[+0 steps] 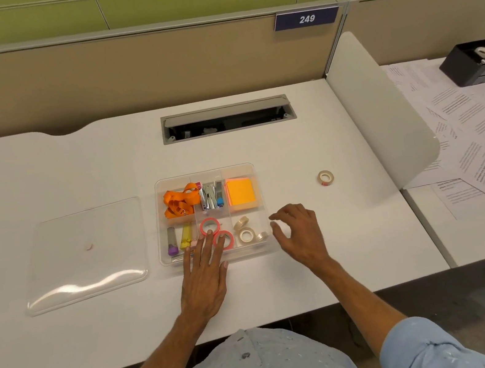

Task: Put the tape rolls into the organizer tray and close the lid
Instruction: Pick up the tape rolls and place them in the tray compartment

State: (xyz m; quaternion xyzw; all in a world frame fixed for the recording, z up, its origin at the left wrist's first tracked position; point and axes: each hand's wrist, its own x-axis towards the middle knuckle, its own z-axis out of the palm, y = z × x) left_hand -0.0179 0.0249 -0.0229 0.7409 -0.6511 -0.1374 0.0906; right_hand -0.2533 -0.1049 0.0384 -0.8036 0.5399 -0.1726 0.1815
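Observation:
A clear organizer tray (pixel 252 169) sits mid-desk. Two pink tape rolls (pixel 209 226) lie in its front middle compartment. Several beige tape rolls (pixel 246 235) lie in the front right compartment. One more beige tape roll (pixel 326 177) lies alone on the desk, right of the tray. The clear lid (pixel 85 257) lies flat to the tray's left. My left hand (pixel 206 271) rests flat on the tray's front edge, fingertips touching the pink rolls. My right hand (pixel 300 232) hovers just right of the tray, fingers spread, holding nothing.
The tray also holds an orange lanyard (pixel 178 201), staplers (pixel 211 196), orange sticky notes (pixel 240 192) and markers (pixel 179 239). A cable slot (pixel 227 118) opens at the desk's back. A white divider (pixel 384 113) stands at right, with printed papers (pixel 480 142) and a black tape dispenser (pixel 479 61) beyond.

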